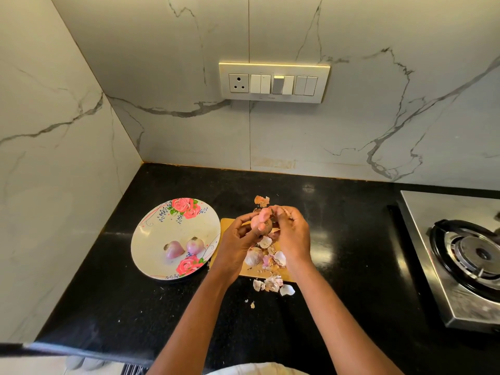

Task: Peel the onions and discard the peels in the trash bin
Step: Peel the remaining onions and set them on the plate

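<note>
My left hand grips a small reddish onion above a wooden cutting board. My right hand is at the onion's top, its fingers pinching the skin there. Two peeled onions lie in a white plate with pink roses, left of the board. Another onion lies on the board under my hands. Loose peels are scattered on the board and the counter in front of it, and one peel lies behind my hands.
The black counter ends at marble walls behind and to the left. A steel gas stove stands at the right. A switch panel is on the back wall. No trash bin is in view.
</note>
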`<control>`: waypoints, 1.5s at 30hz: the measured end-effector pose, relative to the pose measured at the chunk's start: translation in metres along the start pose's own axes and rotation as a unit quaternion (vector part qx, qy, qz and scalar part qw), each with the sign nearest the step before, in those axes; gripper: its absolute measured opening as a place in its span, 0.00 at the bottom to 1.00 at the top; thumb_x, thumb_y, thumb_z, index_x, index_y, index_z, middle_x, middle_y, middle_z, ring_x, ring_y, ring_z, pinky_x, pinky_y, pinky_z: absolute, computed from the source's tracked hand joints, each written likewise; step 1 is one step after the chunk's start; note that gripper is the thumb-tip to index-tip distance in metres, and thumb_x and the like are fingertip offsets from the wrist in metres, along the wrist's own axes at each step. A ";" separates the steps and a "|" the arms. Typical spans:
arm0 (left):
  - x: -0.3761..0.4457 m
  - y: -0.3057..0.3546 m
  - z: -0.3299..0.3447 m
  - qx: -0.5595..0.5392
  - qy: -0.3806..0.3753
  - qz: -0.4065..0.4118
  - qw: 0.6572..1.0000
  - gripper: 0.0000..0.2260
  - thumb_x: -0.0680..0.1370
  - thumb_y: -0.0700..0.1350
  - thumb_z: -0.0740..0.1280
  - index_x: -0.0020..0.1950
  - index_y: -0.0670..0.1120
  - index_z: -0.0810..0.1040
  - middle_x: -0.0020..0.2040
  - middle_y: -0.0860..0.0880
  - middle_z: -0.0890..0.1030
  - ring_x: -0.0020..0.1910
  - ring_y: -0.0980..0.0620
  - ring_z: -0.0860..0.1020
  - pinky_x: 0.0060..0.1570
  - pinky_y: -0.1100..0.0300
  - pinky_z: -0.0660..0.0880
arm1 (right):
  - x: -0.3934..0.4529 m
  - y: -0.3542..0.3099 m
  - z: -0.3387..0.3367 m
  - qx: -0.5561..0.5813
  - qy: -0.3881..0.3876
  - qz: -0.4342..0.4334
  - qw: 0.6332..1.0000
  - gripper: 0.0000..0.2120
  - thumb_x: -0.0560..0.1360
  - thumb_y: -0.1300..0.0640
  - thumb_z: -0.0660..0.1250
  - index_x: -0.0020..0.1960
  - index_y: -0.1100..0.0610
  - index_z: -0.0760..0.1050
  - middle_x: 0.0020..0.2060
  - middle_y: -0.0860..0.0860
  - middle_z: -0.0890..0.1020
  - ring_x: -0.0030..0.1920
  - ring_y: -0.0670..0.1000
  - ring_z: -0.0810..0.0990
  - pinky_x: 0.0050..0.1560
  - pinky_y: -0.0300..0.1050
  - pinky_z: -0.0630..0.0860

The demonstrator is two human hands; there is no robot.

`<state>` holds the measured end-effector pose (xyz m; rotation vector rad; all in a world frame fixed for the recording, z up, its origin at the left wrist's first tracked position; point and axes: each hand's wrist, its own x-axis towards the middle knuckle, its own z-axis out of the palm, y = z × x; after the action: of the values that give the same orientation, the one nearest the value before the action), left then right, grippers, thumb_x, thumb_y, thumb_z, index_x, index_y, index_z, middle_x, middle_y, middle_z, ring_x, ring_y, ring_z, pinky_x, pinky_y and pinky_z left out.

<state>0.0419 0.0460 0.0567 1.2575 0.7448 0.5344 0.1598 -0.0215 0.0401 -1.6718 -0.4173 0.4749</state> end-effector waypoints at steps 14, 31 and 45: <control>-0.003 -0.008 -0.009 -0.013 0.039 0.003 0.999 0.18 0.75 0.54 0.71 0.64 0.52 0.79 0.60 0.48 0.83 0.57 0.49 0.84 0.54 0.54 0.82 | -0.004 0.028 -0.026 -0.178 -0.087 0.063 0.978 0.16 0.81 0.51 0.68 0.68 0.50 0.77 0.60 0.46 0.80 0.60 0.49 0.79 0.49 0.38 0.72; 0.008 0.001 -0.009 -0.071 0.040 -0.041 0.996 0.13 0.81 0.49 0.67 0.65 0.51 0.78 0.53 0.52 0.86 0.53 0.51 0.85 0.52 0.58 0.82 | 0.001 0.018 -0.022 -0.031 -0.074 0.009 0.997 0.05 0.79 0.55 0.71 0.54 0.51 0.84 0.45 0.45 0.86 0.50 0.45 0.84 0.54 0.47 0.82; 0.000 0.005 -0.006 -0.096 0.010 -0.078 0.992 0.12 0.84 0.45 0.62 0.68 0.50 0.77 0.60 0.47 0.84 0.59 0.49 0.84 0.59 0.55 0.80 | -0.015 -0.003 -0.014 -0.092 -0.127 -0.128 0.979 0.17 0.75 0.54 0.76 0.62 0.45 0.80 0.58 0.41 0.82 0.58 0.41 0.81 0.57 0.39 0.80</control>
<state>0.0379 0.0512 0.0606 1.0075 0.7817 0.4788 0.1547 -0.0402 0.0460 -1.7084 -0.8755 0.4692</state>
